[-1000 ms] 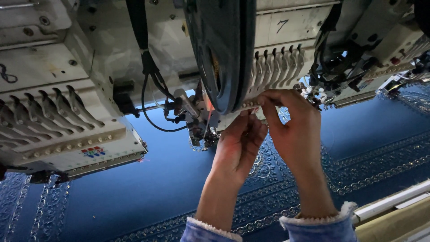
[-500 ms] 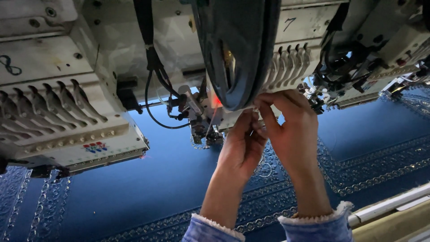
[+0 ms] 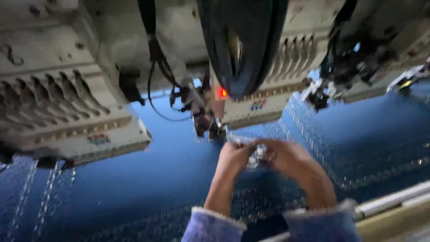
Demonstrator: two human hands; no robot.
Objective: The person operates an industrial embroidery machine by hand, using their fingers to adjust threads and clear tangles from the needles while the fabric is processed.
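Note:
My left hand (image 3: 233, 162) and my right hand (image 3: 293, 162) are held together just below the needle area of an embroidery machine head (image 3: 210, 117). Both pinch a shiny strip of sequins (image 3: 256, 154) that runs up toward the head; the frame is blurred, so the exact grip is unclear. A large dark reel (image 3: 242, 40) hangs above the hands, with a red light (image 3: 222, 92) glowing beside it. Blue fabric (image 3: 170, 179) with shiny stitched patterns lies stretched underneath. Light blue sleeves cover both wrists.
Further white machine heads stand to the left (image 3: 67, 112) and right (image 3: 376, 58), each with rows of thread levers. A black cable (image 3: 154, 67) loops down by the middle head. A pale metal frame rail (image 3: 394, 204) runs along the lower right edge.
Both hands have dropped down away from the underside of the machine head, drawing the sequin strip with them. The camera has tilted and the view is now blurred.

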